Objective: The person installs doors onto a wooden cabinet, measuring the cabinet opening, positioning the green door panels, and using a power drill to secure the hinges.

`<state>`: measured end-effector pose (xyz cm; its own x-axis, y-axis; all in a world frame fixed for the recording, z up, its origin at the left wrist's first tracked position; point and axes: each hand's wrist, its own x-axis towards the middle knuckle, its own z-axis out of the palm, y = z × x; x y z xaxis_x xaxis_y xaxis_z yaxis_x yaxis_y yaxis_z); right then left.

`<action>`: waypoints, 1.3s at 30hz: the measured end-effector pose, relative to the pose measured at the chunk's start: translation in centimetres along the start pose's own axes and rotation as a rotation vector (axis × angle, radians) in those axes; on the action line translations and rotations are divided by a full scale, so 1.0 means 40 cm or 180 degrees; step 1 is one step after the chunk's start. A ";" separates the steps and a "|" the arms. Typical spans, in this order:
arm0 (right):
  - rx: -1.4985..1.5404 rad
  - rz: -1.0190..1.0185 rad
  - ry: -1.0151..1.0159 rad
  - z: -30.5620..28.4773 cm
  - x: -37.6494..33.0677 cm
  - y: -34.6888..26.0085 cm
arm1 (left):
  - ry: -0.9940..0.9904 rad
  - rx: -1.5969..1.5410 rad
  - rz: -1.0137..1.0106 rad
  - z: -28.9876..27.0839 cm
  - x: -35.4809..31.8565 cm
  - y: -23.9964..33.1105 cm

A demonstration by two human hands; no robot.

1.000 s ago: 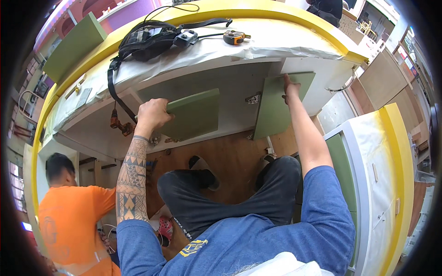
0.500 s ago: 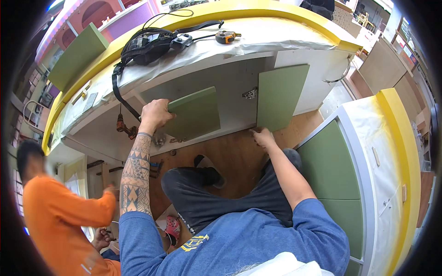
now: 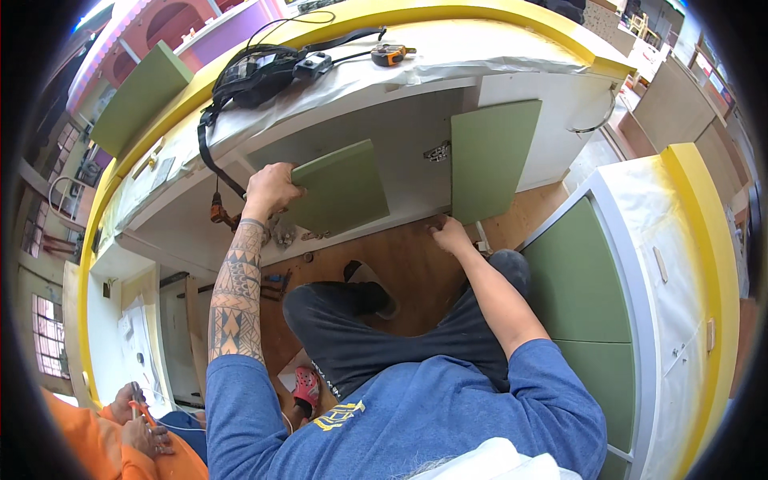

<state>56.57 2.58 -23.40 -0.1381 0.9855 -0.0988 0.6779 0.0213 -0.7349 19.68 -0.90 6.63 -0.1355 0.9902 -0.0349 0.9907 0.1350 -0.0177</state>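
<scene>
My left hand (image 3: 272,190) is closed around the upper left edge of a green cabinet door (image 3: 344,184), which stands tilted across the cabinet opening. My right hand (image 3: 450,236) is low by the cabinet's bottom edge, beside the lower corner of a second green door (image 3: 494,160). Its fingers are curled together; what they hold, if anything, is hidden. A metal hinge (image 3: 437,151) shows on the grey inside, left of the second door. Loose hinge hardware (image 3: 316,235) lies on the cabinet's bottom ledge, below the first door.
An orange drill (image 3: 222,212) is left of my left hand. A black pouch (image 3: 260,78) and tape measure (image 3: 389,54) lie on the covered counter. Another cabinet (image 3: 588,272) stands right. At lower left, a co-worker in orange holds orange-handled pliers (image 3: 142,406).
The co-worker has dropped from standing height to the lower left, now holding pliers. My view has shifted slightly. Both my hands keep nearly the same places, the left still on the door.
</scene>
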 end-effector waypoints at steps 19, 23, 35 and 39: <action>-0.0124 -0.0310 -0.0382 0.037 0.010 -0.003 | -0.0045 0.0067 0.0134 0.024 0.013 -0.042; -0.0213 -0.0491 -0.0391 0.030 -0.013 -0.031 | -0.0099 -0.0018 0.0045 0.024 0.000 -0.049; 0.0272 -0.0569 0.0066 -0.025 0.056 -0.038 | -0.0096 -0.0045 -0.0011 0.013 -0.002 -0.017; 0.0189 -0.0766 0.1309 -0.232 0.143 -0.133 | 0.0097 -0.0069 0.0200 0.039 0.009 -0.022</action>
<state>58.89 9.68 -13.83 0.0193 0.9389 0.3437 0.6175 0.2591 -0.7426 18.72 -0.73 5.10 -0.0729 0.9973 -0.0048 0.9973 0.0729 0.0052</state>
